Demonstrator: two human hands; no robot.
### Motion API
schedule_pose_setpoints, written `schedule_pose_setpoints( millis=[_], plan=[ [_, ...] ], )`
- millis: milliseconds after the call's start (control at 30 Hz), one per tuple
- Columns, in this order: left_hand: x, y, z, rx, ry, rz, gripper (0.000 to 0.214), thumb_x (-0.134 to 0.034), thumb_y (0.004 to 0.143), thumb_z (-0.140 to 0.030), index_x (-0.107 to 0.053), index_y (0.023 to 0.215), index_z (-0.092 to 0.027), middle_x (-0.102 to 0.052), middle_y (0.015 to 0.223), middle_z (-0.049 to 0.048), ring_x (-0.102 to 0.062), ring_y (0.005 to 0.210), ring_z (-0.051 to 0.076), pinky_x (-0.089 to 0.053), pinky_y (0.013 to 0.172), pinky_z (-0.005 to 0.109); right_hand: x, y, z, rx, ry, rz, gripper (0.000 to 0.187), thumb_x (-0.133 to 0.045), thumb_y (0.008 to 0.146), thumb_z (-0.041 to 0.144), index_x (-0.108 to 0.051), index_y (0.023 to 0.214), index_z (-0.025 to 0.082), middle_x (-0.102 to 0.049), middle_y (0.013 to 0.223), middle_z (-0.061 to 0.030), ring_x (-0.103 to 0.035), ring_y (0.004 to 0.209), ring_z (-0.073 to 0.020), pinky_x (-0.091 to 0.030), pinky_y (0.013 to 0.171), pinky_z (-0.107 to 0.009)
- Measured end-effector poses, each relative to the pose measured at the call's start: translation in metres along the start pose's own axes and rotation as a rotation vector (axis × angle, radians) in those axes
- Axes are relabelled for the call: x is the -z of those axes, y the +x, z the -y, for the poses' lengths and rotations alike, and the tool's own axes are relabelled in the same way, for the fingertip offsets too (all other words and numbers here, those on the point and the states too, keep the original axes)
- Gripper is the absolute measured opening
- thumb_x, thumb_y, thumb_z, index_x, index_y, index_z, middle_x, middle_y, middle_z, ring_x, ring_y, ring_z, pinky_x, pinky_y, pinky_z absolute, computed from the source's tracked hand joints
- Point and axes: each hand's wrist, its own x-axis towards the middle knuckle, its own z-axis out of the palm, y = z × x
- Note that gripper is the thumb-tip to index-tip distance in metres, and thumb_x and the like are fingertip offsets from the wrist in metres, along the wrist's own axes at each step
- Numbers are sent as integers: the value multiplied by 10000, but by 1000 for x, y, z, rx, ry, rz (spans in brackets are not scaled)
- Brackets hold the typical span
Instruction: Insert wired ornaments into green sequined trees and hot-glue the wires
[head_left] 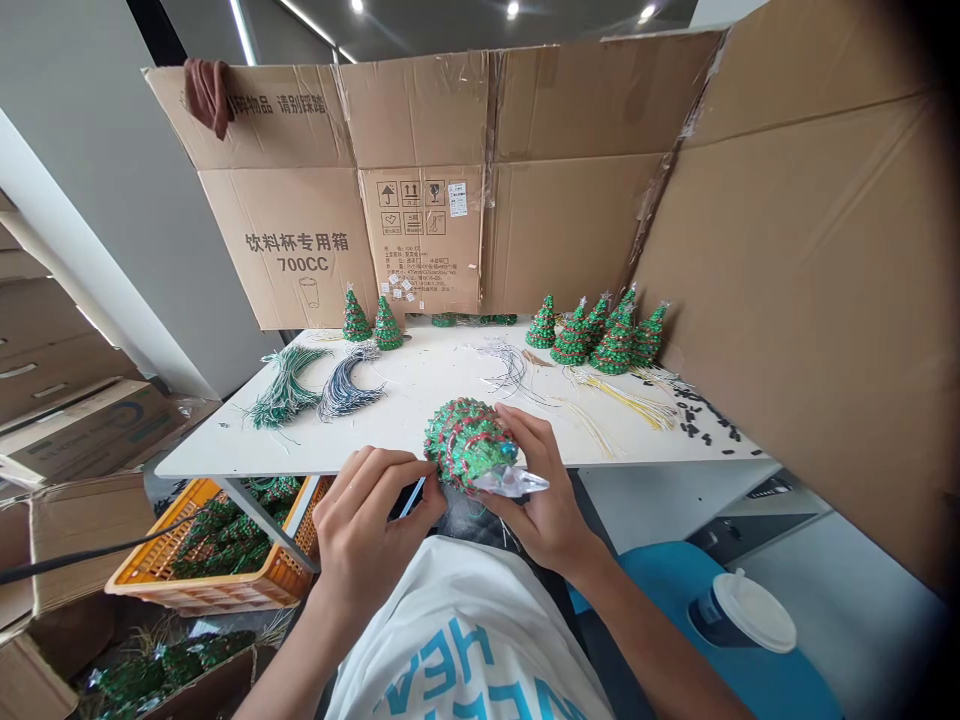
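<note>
A small green beaded Christmas tree (461, 440) with red bead garlands is tilted in front of me at the table's near edge. Its clear pointed topper (514, 481) faces right, towards my palm. My right hand (544, 490) is closed around the tree's right side. At the left edge of the tree, my left hand (379, 510) is closed in a pinch, thumb against fingertips. Whatever lies between those fingertips is too small or hidden to make out. The underside of the tree is out of sight.
On the white table (435, 385) lie green wires (289, 385), blue wires (349, 380) and yellow wires (630, 400). Several finished trees (615, 340) stand by the cardboard wall (574, 230). An orange crate (225, 590) sits below left; a lidded cup (750, 612) rests on a blue stool (660, 575).
</note>
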Motion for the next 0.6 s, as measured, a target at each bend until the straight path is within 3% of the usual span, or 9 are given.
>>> schedule_pose_setpoints(
  millis=[300, 600],
  plan=[
    [0, -6, 7, 69, -60, 100, 242, -742, 903, -28, -686, 1006, -240, -722, 882, 14, -660, 769, 174, -523, 721, 312, -1, 0, -6, -42, 65, 21, 886, -791, 997, 299, -303, 1726, 431, -489, 1627, -119, -479, 1531, -387, -444, 1278, -623],
    [1, -8, 9, 206, -213, 160, 193, -725, 925, -33, -686, 972, -216, -689, 902, -9, -635, 784, 122, -508, 716, 260, -6, 0, -15, -142, 266, 58, 678, -768, 1019, 343, -460, 1623, 367, -582, 1535, -114, -597, 1409, -331, -521, 1193, -509]
  ],
)
